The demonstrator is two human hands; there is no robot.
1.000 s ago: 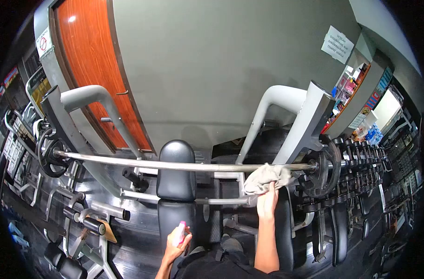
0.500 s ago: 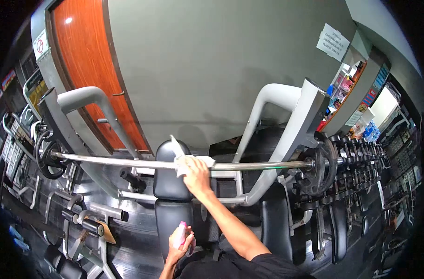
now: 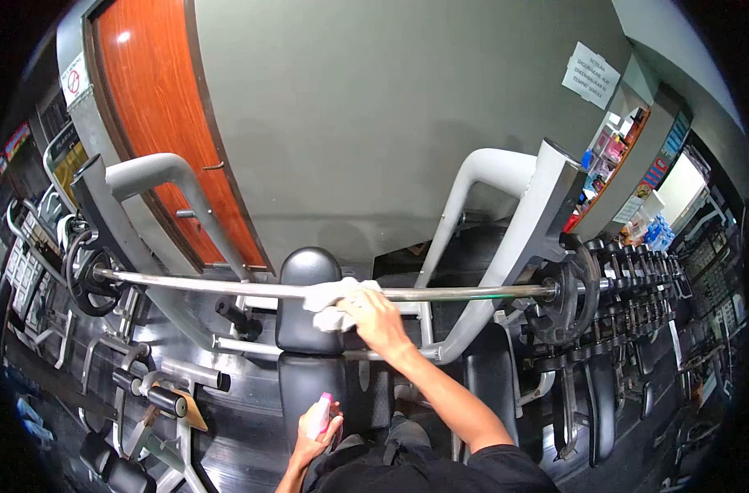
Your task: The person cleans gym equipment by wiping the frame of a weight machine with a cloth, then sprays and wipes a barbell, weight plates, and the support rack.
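My right hand [image 3: 379, 320], half-curled, is gripping one white cloth [image 3: 329, 302] on one barbell [image 3: 465, 292], bare bar running toward both ends; my left hand [image 3: 313, 437] is clasping one pink-topped bottle [image 3: 319, 416] below.

I'm in a gym, no doubt: my cam has a long barbell [image 3: 473, 293] w/ a weight plate at each end, over a black padded bench [image 3: 309, 378] btwn 2 grey uprights. On the R side I see dumbbells [image 3: 629, 261] racked in at least 2 rows; on the L, padded exercise equip. [image 3: 167, 400] on a dark floor [image 3: 235, 427]. I've also got 1 printed notice [image 3: 591, 75] on the wall.
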